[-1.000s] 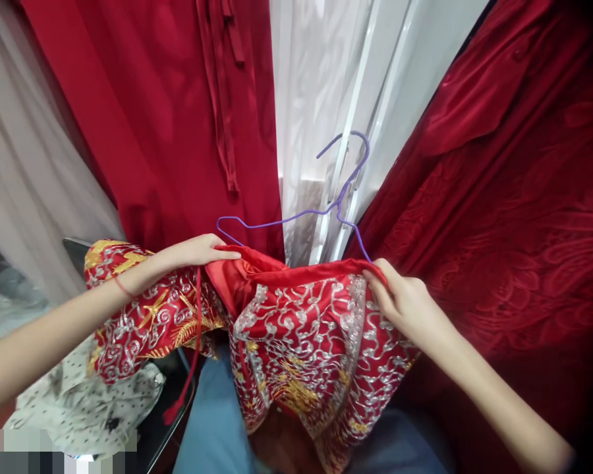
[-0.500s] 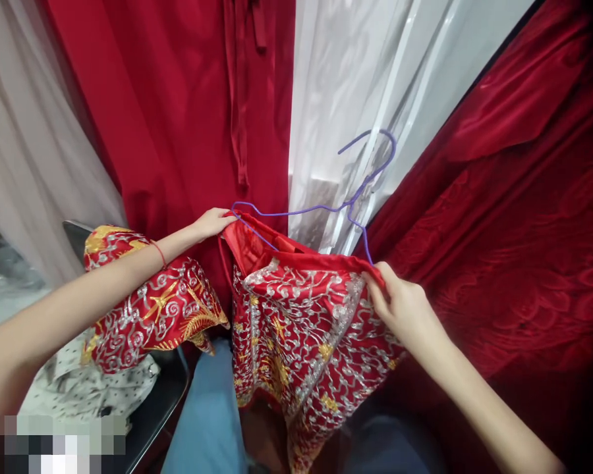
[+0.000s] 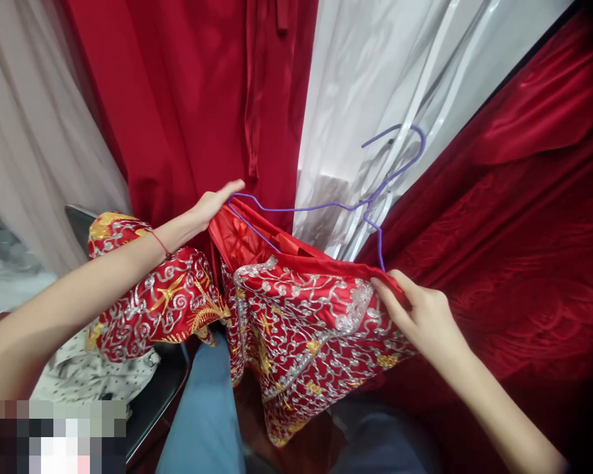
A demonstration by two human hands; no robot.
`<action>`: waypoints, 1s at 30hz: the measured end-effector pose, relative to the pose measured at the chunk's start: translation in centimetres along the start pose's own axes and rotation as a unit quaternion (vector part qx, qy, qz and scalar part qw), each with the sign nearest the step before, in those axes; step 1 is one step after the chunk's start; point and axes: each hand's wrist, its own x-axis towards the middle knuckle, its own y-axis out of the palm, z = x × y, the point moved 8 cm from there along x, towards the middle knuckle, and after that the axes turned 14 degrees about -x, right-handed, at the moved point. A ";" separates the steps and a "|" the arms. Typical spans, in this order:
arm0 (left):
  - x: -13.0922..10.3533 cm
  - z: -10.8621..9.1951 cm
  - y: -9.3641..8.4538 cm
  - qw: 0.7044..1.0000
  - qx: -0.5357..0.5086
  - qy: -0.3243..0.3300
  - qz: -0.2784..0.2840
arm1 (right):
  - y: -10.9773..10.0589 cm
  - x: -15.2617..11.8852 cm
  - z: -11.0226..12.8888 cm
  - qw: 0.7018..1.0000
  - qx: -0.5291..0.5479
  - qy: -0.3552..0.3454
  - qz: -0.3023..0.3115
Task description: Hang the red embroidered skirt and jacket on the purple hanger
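A red skirt (image 3: 321, 316) with silver and gold embroidery hangs between my hands, its waistband stretched wide. My left hand (image 3: 213, 207) grips the waistband's left end; one digit points out past the hanger's tip, and the other fingers are partly hidden. At the opposite end, my right hand (image 3: 422, 309) pinches the waistband between thumb and fingers. A purple hanger (image 3: 321, 207) sits with its lower part inside the waist opening, its shoulders near my two hands and its hook tilted up to the right. Red lining shows inside the waist.
Matching embroidered fabric (image 3: 153, 296) lies over a black chair (image 3: 170, 382), above a white dotted cloth (image 3: 99, 375). Red cloth (image 3: 192, 99), white sheer fabric (image 3: 350, 85) and dark red patterned fabric (image 3: 524, 250) hang ahead and right. Pale drapes (image 3: 44, 131) hang left.
The hanger and my right hand have shifted right in view. My left hand has moved slightly left and up, with a digit now extended. The waistband is spread wider, and the skirt's lower point has swung left.
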 end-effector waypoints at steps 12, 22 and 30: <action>-4.8 -6.4 4.9 0.878 0.394 0.270 0.005 | -1.6 -0.8 -0.6 0.999 -0.026 0.016 -0.011; -10.1 -7.5 12.7 0.942 0.162 0.242 0.169 | -4.0 -1.8 -1.5 0.989 -0.141 -0.007 -0.046; -6.7 -1.5 10.4 0.970 -0.010 0.028 0.243 | -6.3 -5.3 -1.0 0.964 -0.104 -0.154 -0.192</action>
